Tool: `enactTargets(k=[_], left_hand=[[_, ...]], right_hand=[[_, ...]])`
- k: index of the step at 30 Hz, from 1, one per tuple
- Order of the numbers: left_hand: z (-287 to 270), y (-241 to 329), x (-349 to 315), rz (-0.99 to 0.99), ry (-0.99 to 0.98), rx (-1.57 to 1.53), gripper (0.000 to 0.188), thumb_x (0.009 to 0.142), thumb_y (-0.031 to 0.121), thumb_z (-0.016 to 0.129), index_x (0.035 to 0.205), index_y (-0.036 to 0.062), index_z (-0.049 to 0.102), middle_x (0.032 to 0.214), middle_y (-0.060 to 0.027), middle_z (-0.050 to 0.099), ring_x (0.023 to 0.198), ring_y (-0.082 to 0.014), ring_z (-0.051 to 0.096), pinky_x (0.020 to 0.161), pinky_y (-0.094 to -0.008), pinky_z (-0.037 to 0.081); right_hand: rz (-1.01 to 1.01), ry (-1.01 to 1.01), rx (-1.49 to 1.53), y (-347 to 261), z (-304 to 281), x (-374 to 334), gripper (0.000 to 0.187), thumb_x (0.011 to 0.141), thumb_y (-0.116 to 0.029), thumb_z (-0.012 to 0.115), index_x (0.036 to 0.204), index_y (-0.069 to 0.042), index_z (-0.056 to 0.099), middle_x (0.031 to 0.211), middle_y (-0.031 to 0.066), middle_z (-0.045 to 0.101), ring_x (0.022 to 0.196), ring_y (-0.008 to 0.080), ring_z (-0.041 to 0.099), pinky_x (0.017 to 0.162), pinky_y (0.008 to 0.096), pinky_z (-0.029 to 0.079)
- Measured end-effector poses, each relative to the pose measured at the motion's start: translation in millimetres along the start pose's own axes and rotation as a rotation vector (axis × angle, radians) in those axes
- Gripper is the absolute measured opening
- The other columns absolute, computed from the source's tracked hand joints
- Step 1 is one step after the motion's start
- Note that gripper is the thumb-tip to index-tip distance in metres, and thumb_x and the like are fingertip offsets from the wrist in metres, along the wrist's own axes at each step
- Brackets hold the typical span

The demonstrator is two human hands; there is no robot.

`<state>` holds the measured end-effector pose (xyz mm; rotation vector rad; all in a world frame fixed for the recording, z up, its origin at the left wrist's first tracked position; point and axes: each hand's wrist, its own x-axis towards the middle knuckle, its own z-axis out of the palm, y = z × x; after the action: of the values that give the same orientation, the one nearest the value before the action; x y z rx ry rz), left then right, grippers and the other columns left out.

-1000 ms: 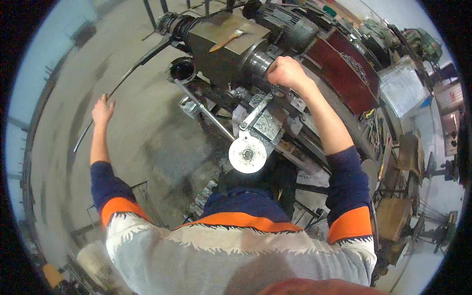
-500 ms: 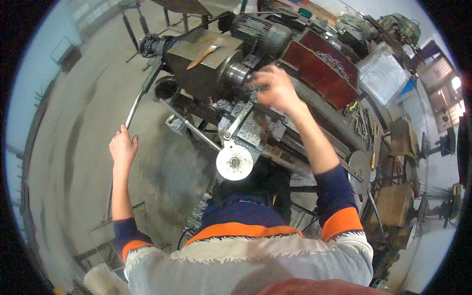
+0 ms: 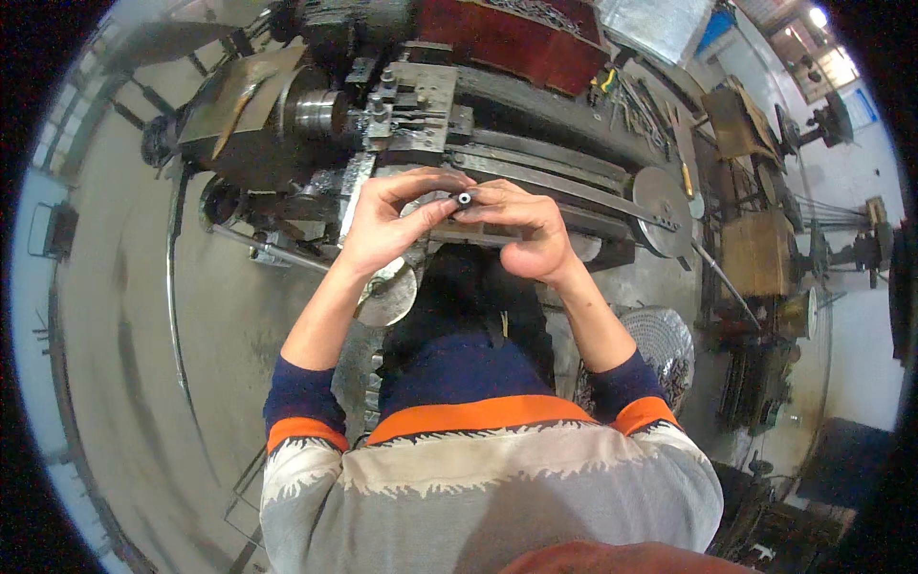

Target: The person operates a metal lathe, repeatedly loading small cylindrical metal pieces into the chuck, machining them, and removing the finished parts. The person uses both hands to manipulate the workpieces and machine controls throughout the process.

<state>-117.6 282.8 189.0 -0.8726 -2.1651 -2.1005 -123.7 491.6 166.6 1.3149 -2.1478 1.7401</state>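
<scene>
L hand (image 3: 390, 222) + R hand (image 3: 528, 220) both pinching sm. round part (image 3: 465, 199), pale end showing; prob. light, stiff, poss. oily-slick; best gripped by outer sides.

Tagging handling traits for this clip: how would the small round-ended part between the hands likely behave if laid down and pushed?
The small round-ended part would probably roll on its side, given its circular end. It seems likely light, since the left hand and right hand merely pinch it. Dark smudges on both hands suggest it may be slippery.
</scene>
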Motion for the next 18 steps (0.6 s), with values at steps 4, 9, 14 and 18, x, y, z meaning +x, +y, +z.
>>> enactTargets(k=[4,9,14,18], left_hand=[[9,0,-1,-0.111,-0.011,-0.091,0.025,0.075,0.000,0.060,0.099,-0.0026,0.063,0.102,-0.0116,0.063,0.098,-0.0184,0.058,0.086,-0.0301,0.045],[8,-6,-1,-0.135,-0.016,-0.084,0.021,0.076,0.000,0.063,0.097,-0.0017,0.065,0.101,-0.0116,0.063,0.099,-0.0187,0.057,0.087,-0.0297,0.044],[8,-10,-2,-0.148,0.025,-0.074,0.020,0.074,0.001,0.064,0.095,-0.0016,0.066,0.098,-0.0113,0.064,0.098,-0.0189,0.058,0.087,-0.0301,0.044],[7,-18,1,-0.108,0.035,-0.071,0.020,0.074,0.002,0.064,0.093,-0.0017,0.066,0.095,-0.0108,0.065,0.096,-0.0182,0.059,0.086,-0.0294,0.044]], right_hand=[[-0.015,0.004,-0.048,3,-2,-9,0.055,0.074,-0.053,0.056,0.098,-0.004,0.066,0.109,0.0157,0.060,0.098,0.0313,0.056,0.087,0.0383,0.040],[-0.052,-0.014,-0.030,11,-2,-8,0.054,0.073,-0.052,0.057,0.098,-0.005,0.066,0.110,0.0160,0.059,0.099,0.0312,0.056,0.086,0.0385,0.041],[-0.041,0.001,-0.077,10,-1,-7,0.052,0.072,-0.049,0.058,0.099,-0.005,0.066,0.111,0.0163,0.059,0.097,0.0314,0.056,0.086,0.0381,0.041],[-0.030,-0.004,-0.107,8,-3,-4,0.047,0.070,-0.042,0.059,0.098,-0.005,0.066,0.111,0.0162,0.059,0.095,0.0314,0.057,0.084,0.0374,0.042]])
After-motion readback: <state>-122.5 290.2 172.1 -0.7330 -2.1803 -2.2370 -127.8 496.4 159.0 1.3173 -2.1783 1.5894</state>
